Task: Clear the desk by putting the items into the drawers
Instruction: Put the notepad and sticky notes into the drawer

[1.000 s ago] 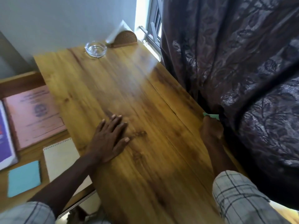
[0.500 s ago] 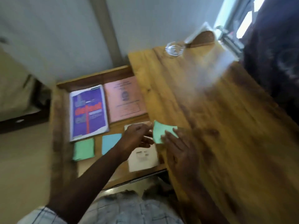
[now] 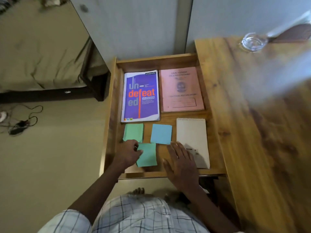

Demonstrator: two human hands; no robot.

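Green paper shows at the fingertips of the left hand point(image 3: 127, 153), which pinches a green sticky pad point(image 3: 148, 155) by its left edge, thumb and fingers curled onto it. The pad sits low in the open drawer point(image 3: 110, 115), near the front wall; whether it lies flat on the drawer floor cannot be told. Just to its right the right hand point(image 3: 181, 163) is spread palm down with straight fingers and holds nothing. Its fingertips are close to the near corner of a blue pad point(image 3: 161, 134), and its outer edge is beside a spiral notepad point(image 3: 191, 135). Just beyond the held pad lies a second green pad point(image 3: 133, 132), left of the blue one. Farther back, side by side, lie a purple book point(image 3: 140, 96) on the left and a pink record book point(image 3: 180, 89) on the right, both flat and face up. To the right of the drawer runs the wooden desk point(image 3: 252, 123), with a glass dish point(image 3: 253, 42) at its far end. A bed point(image 3: 33, 56) and a dark cable point(image 3: 21, 121) on the floor lie well to the left.
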